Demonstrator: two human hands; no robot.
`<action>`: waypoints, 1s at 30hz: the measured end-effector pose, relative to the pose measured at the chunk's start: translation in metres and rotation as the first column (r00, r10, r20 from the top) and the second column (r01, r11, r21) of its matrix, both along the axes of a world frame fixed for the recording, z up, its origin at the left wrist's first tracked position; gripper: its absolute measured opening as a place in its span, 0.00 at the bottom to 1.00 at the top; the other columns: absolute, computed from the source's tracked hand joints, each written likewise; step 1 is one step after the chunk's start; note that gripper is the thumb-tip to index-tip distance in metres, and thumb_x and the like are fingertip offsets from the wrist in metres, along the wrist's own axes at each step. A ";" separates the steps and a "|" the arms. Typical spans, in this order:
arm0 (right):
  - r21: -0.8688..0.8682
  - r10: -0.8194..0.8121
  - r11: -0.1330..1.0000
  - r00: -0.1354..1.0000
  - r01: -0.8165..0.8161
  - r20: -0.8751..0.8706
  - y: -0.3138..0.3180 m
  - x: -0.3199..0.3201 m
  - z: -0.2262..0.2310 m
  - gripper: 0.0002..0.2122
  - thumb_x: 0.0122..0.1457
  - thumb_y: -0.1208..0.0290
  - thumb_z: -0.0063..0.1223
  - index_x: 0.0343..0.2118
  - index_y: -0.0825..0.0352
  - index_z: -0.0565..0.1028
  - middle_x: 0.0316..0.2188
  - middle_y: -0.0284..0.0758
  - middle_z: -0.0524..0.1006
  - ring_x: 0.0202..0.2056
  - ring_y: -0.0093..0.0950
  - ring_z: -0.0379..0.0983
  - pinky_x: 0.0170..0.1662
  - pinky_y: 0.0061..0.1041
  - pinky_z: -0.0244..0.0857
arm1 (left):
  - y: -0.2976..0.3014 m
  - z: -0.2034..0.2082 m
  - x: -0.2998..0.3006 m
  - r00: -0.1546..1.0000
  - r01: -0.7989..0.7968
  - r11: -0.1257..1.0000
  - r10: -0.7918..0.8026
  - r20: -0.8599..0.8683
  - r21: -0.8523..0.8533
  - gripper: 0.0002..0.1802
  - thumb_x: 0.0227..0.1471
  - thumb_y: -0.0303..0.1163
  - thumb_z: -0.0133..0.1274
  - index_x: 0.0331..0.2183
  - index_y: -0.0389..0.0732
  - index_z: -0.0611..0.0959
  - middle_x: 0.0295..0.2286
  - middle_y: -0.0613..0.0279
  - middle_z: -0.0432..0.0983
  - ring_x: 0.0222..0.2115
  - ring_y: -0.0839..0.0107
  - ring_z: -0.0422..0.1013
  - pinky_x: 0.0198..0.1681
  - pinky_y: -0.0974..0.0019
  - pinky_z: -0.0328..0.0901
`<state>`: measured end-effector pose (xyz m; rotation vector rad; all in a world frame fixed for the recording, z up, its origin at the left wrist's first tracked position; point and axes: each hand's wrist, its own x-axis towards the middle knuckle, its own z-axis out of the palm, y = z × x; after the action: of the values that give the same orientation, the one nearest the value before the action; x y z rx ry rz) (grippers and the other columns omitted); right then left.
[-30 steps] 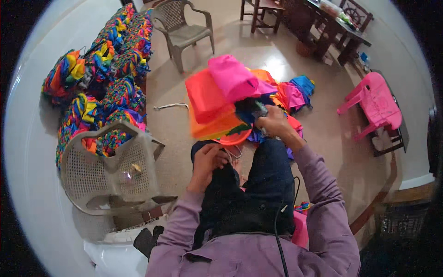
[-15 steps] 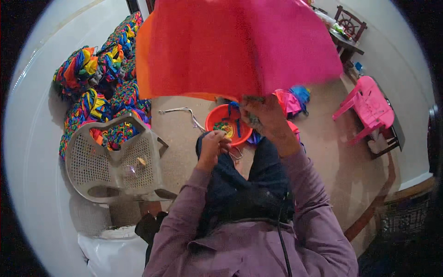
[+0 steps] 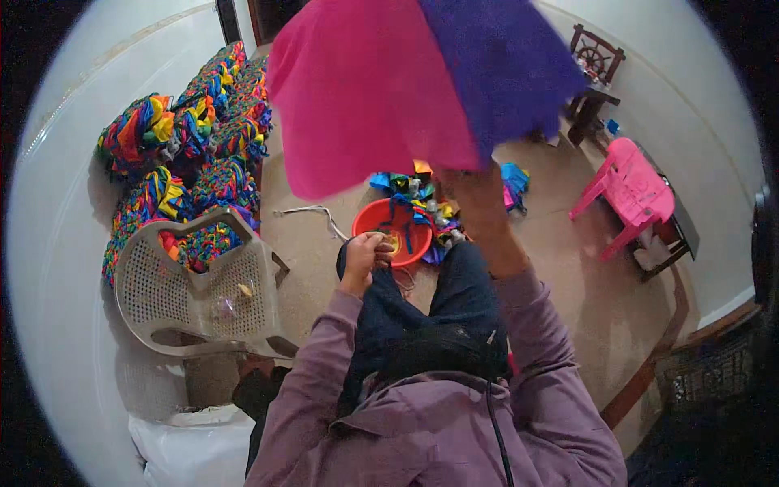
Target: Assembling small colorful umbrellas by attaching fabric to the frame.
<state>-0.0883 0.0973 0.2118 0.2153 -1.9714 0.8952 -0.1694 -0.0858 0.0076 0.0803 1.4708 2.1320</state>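
Note:
A large panelled cloth (image 3: pixel 381 97), pink on one side and purple on the other, spreads across the top of the head view, shaped like an umbrella canopy. At its lower edge, my right hand (image 3: pixel 479 199) is closed on it; the fingers are blurred and partly covered. My left hand (image 3: pixel 367 258) is lower, over my left thigh, with its fingers curled together. Whatever is in them, if anything, is too small to make out. Just beyond my left hand, an orange-red basin (image 3: pixel 361 221) stands on the floor with small green, yellow and blue pieces inside.
Tall stacks of multicoloured bundles (image 3: pixel 219 183) line the left wall. A grey plastic chair (image 3: pixel 162 280) stands at my left. More colourful fabric pieces (image 3: pixel 513 183) lie beyond the basin. A pink plastic chair (image 3: pixel 637 191) is at the right, and a white cord (image 3: pixel 320 211) lies on the floor.
The cloth has turned: orange and red panels have gone from view, pink has shifted left and purple now shows. My right hand has moved slightly; my left stays low and curled.

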 end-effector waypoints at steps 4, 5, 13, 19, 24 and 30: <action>0.031 0.190 0.981 0.981 -0.191 0.028 -0.001 0.016 0.000 0.15 0.64 0.57 0.57 0.38 0.67 0.78 0.26 0.32 0.78 0.24 0.23 0.73 0.25 0.26 0.64 | -0.005 -0.003 0.000 1.000 -0.017 1.000 0.017 -0.005 -0.012 0.12 0.63 0.39 0.52 0.42 0.41 0.78 0.28 0.58 0.83 0.21 0.74 0.76 0.24 0.71 0.69; -0.176 0.228 0.968 0.925 -0.181 0.303 0.002 0.027 -0.001 0.15 0.64 0.56 0.55 0.38 0.66 0.77 0.27 0.35 0.80 0.27 0.28 0.76 0.27 0.29 0.66 | -0.007 -0.004 0.000 1.000 -0.019 1.000 0.019 0.002 -0.011 0.12 0.63 0.39 0.51 0.42 0.41 0.78 0.28 0.58 0.83 0.21 0.74 0.76 0.24 0.72 0.69; -0.173 0.194 0.976 0.880 -0.130 0.433 -0.004 0.034 0.003 0.13 0.61 0.60 0.54 0.32 0.67 0.78 0.27 0.44 0.81 0.31 0.45 0.79 0.32 0.43 0.69 | -0.001 0.004 0.006 0.999 -0.033 0.998 0.033 -0.010 -0.048 0.12 0.62 0.39 0.52 0.38 0.40 0.81 0.27 0.62 0.81 0.21 0.74 0.76 0.21 0.71 0.68; 0.022 -0.123 0.992 0.923 0.123 0.364 -0.008 0.046 -0.060 0.13 0.57 0.61 0.57 0.29 0.69 0.77 0.25 0.50 0.80 0.32 0.51 0.79 0.35 0.46 0.70 | -0.006 -0.007 0.003 0.999 0.007 1.000 -0.006 -0.041 0.023 0.17 0.61 0.44 0.53 0.43 0.41 0.80 0.29 0.60 0.82 0.25 0.70 0.78 0.25 0.69 0.70; -0.050 -0.094 0.988 0.821 0.147 0.564 -0.019 0.060 -0.077 0.14 0.53 0.61 0.59 0.31 0.70 0.76 0.26 0.51 0.79 0.34 0.51 0.80 0.36 0.46 0.70 | -0.011 -0.062 -0.012 0.991 0.054 0.983 -0.031 -0.131 0.178 0.24 0.61 0.50 0.53 0.50 0.43 0.76 0.38 0.56 0.81 0.35 0.61 0.79 0.34 0.62 0.73; -0.262 0.034 0.944 0.729 0.202 0.684 -0.015 0.081 -0.083 0.17 0.53 0.59 0.62 0.32 0.72 0.77 0.27 0.50 0.81 0.35 0.50 0.80 0.36 0.45 0.70 | 0.019 -0.096 -0.004 0.980 0.090 0.920 -0.014 -0.197 0.382 0.31 0.60 0.52 0.54 0.58 0.45 0.71 0.50 0.57 0.76 0.48 0.59 0.75 0.45 0.56 0.73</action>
<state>-0.0074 0.0820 0.1286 -0.4695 -2.4237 1.3518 -0.1730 -0.0669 -0.0888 0.4775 1.1029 2.3975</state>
